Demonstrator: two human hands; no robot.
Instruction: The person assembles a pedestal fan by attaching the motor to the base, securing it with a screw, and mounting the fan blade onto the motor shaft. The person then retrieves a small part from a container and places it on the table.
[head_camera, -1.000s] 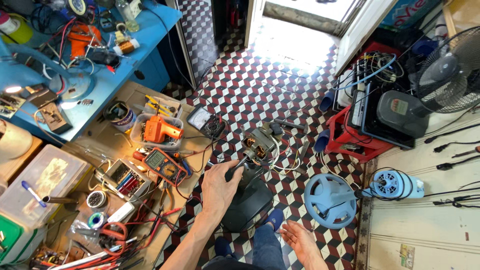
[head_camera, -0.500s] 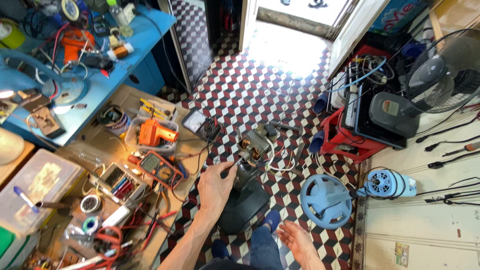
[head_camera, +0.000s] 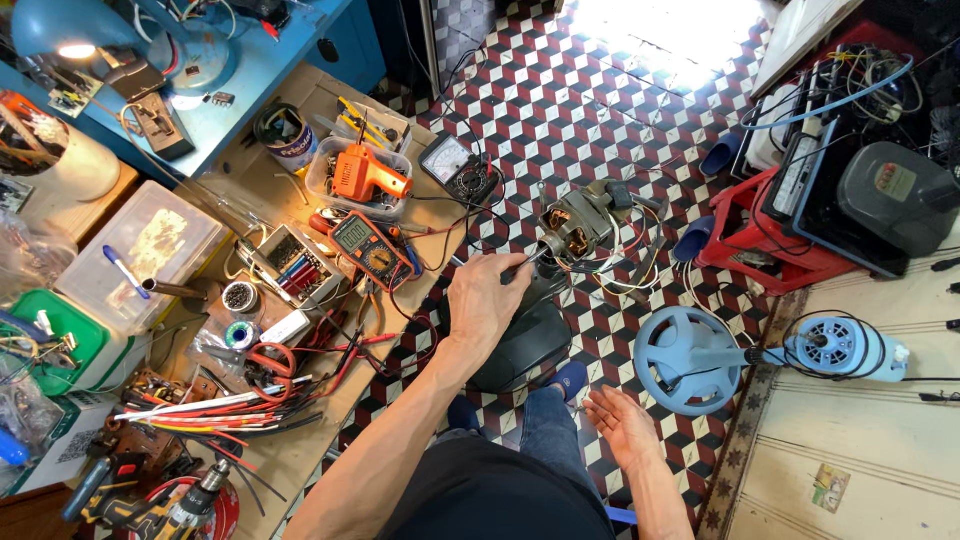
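My left hand grips a dark slim tool, probably a screwdriver, whose tip reaches the fan motor. The motor, with copper windings and loose coloured wires, sits on top of a black fan base on the tiled floor. My right hand rests low by my knee, palm up, fingers apart, holding nothing. An orange multimeter lies just left of my left hand on the cardboard.
A cardboard sheet carries an orange tool in a tray, an analogue meter, solder reels and bundled wires. A blue fan base and blue motor housing lie to the right. A red stool holds black equipment.
The view has shifted slightly; my left hand stays on the tool at the motor. My right hand remains open by my knee.
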